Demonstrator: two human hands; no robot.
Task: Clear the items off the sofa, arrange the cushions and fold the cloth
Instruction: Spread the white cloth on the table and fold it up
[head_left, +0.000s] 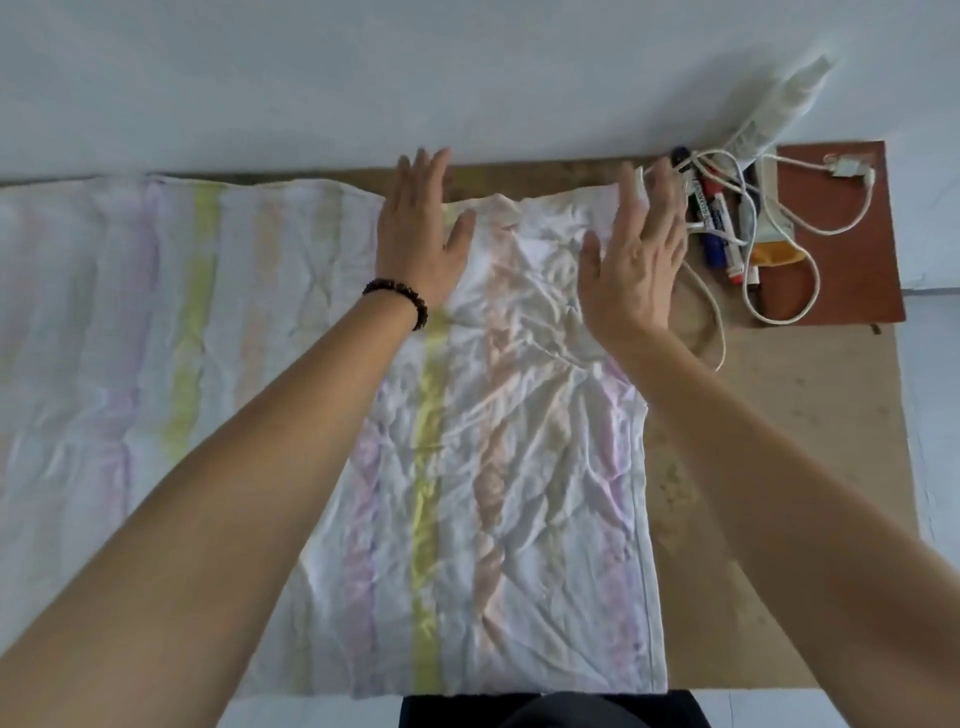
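A white cloth (493, 467) with pale yellow, pink and purple stripes lies spread over a flat brown surface (753, 467). Its right part is folded over on top of the rest. My left hand (421, 234), with a dark bead bracelet at the wrist, lies flat with straight fingers on the far edge of the folded layer. My right hand (636, 260) is flat too, fingers straight, at the folded layer's far right corner. Neither hand grips the cloth.
Several marker pens (714, 218), a white cable (779, 312) and a white bottle (774, 114) lie at the far right, partly on a reddish-brown board (852, 244). A pale wall runs along the far edge. Bare brown surface lies right of the cloth.
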